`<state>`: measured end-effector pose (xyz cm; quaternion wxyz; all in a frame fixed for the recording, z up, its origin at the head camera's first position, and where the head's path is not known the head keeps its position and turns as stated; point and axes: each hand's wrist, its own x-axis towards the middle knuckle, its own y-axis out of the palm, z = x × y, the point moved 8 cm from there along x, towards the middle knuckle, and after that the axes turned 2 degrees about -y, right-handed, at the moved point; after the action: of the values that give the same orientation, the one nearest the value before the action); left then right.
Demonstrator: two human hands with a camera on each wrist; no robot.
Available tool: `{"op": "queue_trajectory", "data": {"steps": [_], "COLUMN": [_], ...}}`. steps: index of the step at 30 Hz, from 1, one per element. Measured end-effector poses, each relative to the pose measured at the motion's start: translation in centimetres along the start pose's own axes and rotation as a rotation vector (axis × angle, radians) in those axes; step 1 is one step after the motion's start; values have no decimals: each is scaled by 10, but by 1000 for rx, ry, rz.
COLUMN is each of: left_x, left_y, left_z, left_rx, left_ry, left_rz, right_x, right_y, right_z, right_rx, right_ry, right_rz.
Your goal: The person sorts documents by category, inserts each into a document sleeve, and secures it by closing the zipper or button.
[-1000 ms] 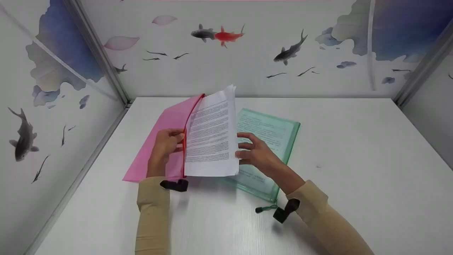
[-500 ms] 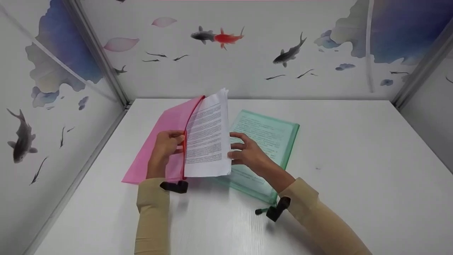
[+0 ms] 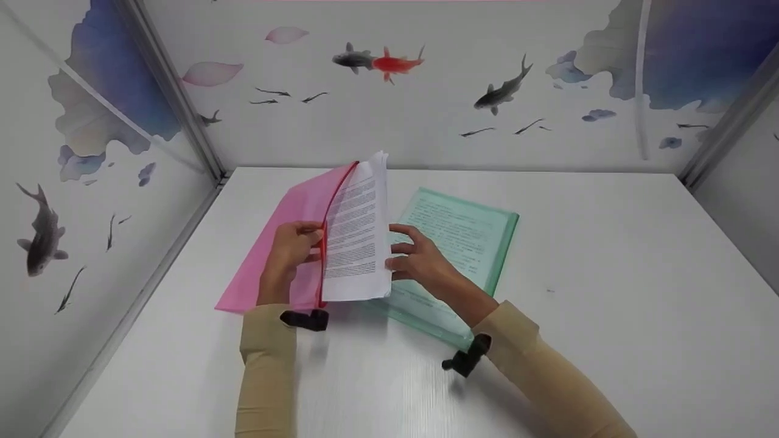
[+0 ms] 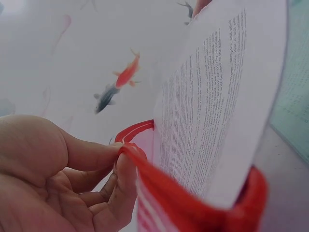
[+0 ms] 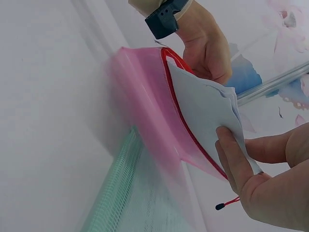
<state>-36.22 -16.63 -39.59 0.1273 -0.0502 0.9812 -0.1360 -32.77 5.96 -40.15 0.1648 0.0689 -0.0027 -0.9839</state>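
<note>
A pink zip file pouch [image 3: 286, 207] with a red zip edge is tilted up at the left of the table, its mouth facing right. A stack of printed paper sheets [image 3: 353, 237] stands partly inside it, the right part sticking out. My left hand [image 3: 295, 246] pinches one red edge of the mouth between thumb and fingers, as the left wrist view shows at the thumb [image 4: 96, 154]. My right hand [image 3: 423, 258] holds the outer edge of the sheets, thumb on one face and fingers [image 5: 234, 154] on the other. The pouch hides the sheets' inner part.
A green mesh-edged file pouch [image 3: 462, 231] with printed sheets inside lies flat to the right, partly under my right hand and the raised papers. The white table [image 3: 608, 274] ends at a fish-patterned wall [image 3: 426, 134] behind and another at the left.
My right hand has moved left with the sheets, and less of them sticks out of the pink pouch. My left hand keeps its grip on the red edge.
</note>
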Motion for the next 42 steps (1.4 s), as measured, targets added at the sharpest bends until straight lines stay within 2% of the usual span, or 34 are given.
{"op": "queue_trajectory", "data": {"steps": [10, 17, 23, 30, 42], "left_x": [-3, -3, -4, -5, -5], "left_y": [5, 6, 4, 10, 12], "left_z": [-2, -7, -7, -9, -8], "left_rx": [-22, -33, -16, -22, -19], "left_ry": [-23, -11, -24, 20, 22], "left_rz": [-15, -3, -14, 24, 49], "right_x": [10, 17, 19, 22, 30], "right_y": [22, 39, 49, 57, 75], "right_z": [-1, 4, 0, 0, -6], "right_rx": [12, -20, -48, -40, -109], "right_ry": [24, 2, -13, -37, -27], "right_rz": [-14, -2, 10, 14, -15]}}
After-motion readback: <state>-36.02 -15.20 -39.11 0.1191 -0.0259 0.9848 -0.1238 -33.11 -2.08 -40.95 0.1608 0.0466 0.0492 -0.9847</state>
